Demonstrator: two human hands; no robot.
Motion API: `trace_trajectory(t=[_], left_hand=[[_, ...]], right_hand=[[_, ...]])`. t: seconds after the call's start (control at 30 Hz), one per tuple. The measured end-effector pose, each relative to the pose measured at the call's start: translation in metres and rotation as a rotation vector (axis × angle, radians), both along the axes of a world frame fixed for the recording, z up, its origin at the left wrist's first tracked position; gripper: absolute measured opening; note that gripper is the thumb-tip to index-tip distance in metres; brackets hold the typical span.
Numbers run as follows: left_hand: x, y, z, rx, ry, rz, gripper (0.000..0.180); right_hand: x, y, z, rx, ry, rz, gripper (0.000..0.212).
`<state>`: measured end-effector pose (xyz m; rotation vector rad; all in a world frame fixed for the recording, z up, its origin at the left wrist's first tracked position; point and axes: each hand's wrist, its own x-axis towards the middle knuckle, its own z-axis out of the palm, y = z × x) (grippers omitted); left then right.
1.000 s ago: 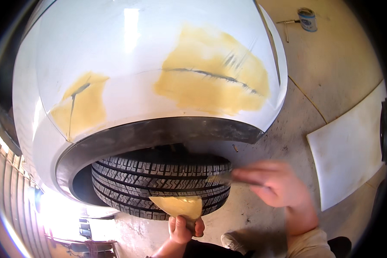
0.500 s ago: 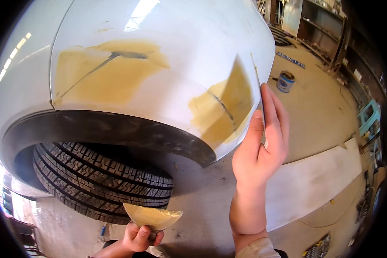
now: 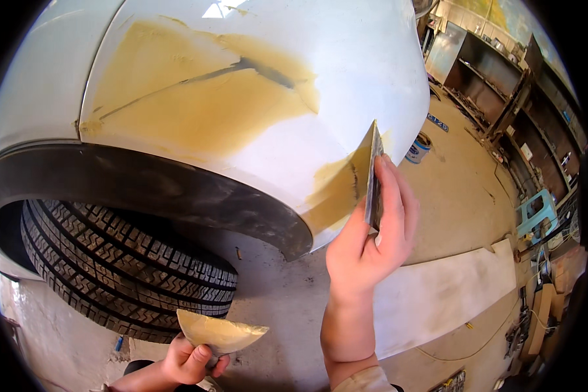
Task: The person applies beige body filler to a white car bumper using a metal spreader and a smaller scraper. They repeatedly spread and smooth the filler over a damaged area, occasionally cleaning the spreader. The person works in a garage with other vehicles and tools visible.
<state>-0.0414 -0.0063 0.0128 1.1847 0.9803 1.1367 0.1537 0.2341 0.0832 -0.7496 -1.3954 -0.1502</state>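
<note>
My right hand is closed on a thin metal putty knife, seen nearly edge-on with its tip up. The blade stands at the smaller patch of yellow filler on the white bumper; whether it touches the surface I cannot tell. A dark crack line shows in that patch. Low in the view, my left hand grips a half-round scraper coated with yellow filler. A larger filler patch with a grey streak spreads across the panel farther left.
Below the panel are black wheel-arch trim and a tyre. Beyond the bumper a blue can stands on the floor. At the right are a pale sheet, a light-blue stool and dark shelves.
The view has shifted, so the larger patch appears nearer. My right hand has brought the putty knife down from the bumper's outer edge and turned it. My left hand still holds its scraper low.
</note>
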Motion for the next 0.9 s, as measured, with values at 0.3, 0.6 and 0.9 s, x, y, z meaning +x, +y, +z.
trace_trajectory(t=[0.3,0.6,0.9], left_hand=[[0.008,0.002,0.001,-0.007,0.070,0.024,0.051],[0.018,0.009,0.001,-0.025,0.057,0.009,0.049],[0.022,0.012,-0.003,-0.084,-0.001,0.001,0.045]], right_hand=[[-0.008,-0.005,-0.011,0.065,-0.056,-0.013,0.038],[-0.014,-0.010,-0.021,0.138,-0.139,-0.039,0.041],[-0.023,-0.014,-0.041,0.191,-0.225,-0.086,0.038]])
